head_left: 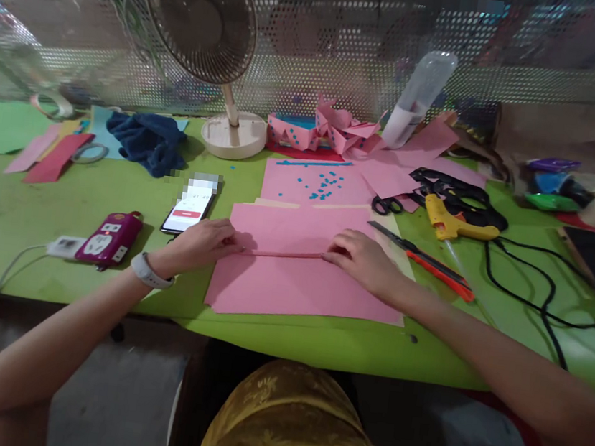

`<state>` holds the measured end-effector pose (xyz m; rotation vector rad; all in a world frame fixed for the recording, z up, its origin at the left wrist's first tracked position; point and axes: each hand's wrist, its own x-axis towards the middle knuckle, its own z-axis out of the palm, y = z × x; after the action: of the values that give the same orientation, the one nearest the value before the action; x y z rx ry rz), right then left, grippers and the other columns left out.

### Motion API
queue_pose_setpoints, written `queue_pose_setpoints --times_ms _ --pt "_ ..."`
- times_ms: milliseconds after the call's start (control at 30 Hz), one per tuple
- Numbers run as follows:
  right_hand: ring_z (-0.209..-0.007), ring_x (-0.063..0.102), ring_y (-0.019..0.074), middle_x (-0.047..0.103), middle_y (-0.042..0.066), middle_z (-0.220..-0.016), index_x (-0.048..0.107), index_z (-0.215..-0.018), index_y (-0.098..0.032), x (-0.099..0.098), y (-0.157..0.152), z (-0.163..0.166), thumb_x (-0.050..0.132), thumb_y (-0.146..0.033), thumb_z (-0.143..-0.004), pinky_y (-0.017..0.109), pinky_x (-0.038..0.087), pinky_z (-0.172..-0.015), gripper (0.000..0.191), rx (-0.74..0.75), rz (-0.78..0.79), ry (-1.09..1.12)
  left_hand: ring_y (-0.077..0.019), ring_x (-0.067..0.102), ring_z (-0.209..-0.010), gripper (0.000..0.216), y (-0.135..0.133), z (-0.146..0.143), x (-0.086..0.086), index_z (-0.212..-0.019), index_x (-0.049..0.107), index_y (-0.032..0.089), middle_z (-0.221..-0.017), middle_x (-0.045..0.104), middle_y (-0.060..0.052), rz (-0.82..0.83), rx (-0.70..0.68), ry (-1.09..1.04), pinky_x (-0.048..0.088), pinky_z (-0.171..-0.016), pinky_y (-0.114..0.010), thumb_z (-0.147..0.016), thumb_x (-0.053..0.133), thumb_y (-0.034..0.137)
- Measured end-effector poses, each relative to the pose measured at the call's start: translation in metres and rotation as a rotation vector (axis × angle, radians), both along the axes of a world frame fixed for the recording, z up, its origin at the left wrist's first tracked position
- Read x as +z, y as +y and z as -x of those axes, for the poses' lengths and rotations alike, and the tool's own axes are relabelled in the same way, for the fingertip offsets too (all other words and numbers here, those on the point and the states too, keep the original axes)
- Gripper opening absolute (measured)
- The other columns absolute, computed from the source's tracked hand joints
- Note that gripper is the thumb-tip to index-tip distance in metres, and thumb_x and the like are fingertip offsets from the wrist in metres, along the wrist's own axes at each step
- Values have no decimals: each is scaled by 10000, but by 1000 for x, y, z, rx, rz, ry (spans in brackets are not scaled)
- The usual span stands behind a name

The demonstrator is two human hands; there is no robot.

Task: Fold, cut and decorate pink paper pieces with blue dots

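Pink paper (305, 289) lies in front of me on the table, with a folded edge running left to right across its middle. At the left end of that edge, my left hand (209, 239) pinches the paper between thumb and fingers. My right hand (358, 259) is closed the same way on the right end of the edge. A white band (150, 271) circles my left wrist. Just right of the paper lies a red and black utility knife (433, 267), its blade toward my right hand. Paler sheets show from under the pink paper.
Behind are small blue squares (323, 186) on pink paper, folded pink pieces (341, 131), a fan (232, 135) and a bottle (418, 100). A lit phone (191, 203) and purple power adapter (110, 237) lie left. Right are scissors (386, 205), a yellow glue gun (454, 224) and black cords (545, 282).
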<state>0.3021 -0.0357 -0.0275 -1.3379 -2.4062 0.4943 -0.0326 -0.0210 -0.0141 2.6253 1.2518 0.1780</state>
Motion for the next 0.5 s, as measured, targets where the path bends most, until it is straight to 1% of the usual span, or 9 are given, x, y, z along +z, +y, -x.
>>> queue_pose_setpoints --times_ms 100,167,233,267,300,333,400,467,500 --pt "-845 587 198 647 60 -854 651 -803 -171 0 3 -4 642 -226 -879 306 421 -763 94 -8 47 29 -178 537 -686 378 -5 15 6 -750 558 177 -754 572 -53 15 17 5 394 -626 -297 -939 452 487" --pt "-839 586 199 648 63 -866 650 -799 -177 -1 4 -4 629 -241 -885 310 420 -758 109 -3 52 35 -187 561 -708 371 -11 21 13 -753 570 187 -762 590 -52 -7 58 2 414 -645 -305 -941 443 481" --pt "-828 583 198 650 62 -872 650 -801 -188 -1 5 -5 614 -261 -892 310 420 -749 122 4 56 39 -195 568 -718 347 -18 17 21 -768 581 197 -783 600 -59 -150 180 -51 430 -655 -324 -945 445 462" --pt "-824 581 197 650 61 -871 648 -800 -193 -1 5 -5 608 -270 -894 310 419 -745 129 8 59 37 -197 570 -732 328 -21 10 24 -783 589 201 -817 610 -65 -248 271 -104 442 -667 -333 -944 459 456" --pt "-818 579 196 651 60 -868 647 -797 -196 -1 5 -5 602 -277 -896 309 417 -741 135 10 63 33 -199 576 -755 308 -24 0 25 -809 601 208 -848 618 -70 -314 319 -162 456 -686 -340 -943 474 454" --pt "-811 577 193 651 59 -863 645 -794 -196 -1 6 -5 598 -282 -896 307 414 -734 142 12 66 29 -199 586 -788 286 -26 -12 25 -840 615 213 -870 624 -70 -316 298 -218 469 -715 -341 -946 483 443" --pt "-790 574 186 650 56 -846 644 -789 -195 0 6 -6 600 -287 -894 297 406 -712 146 11 75 30 -193 607 -858 250 -27 -41 21 -935 642 204 -943 642 -74 -188 142 -293 490 -747 -323 -938 523 423" --pt "-773 574 177 654 51 -839 650 -792 -193 0 7 -6 613 -286 -886 285 397 -692 137 11 83 49 -197 613 -887 242 -23 -67 14 -1004 657 184 -978 656 -83 -72 57 -291 491 -777 -329 -935 547 388" --pt "-770 575 174 656 49 -839 654 -794 -193 0 7 -6 621 -284 -882 281 395 -686 131 12 85 61 -198 615 -876 232 -20 -78 9 -985 667 177 -957 661 -81 -22 30 -284 490 -776 -331 -925 568 379"
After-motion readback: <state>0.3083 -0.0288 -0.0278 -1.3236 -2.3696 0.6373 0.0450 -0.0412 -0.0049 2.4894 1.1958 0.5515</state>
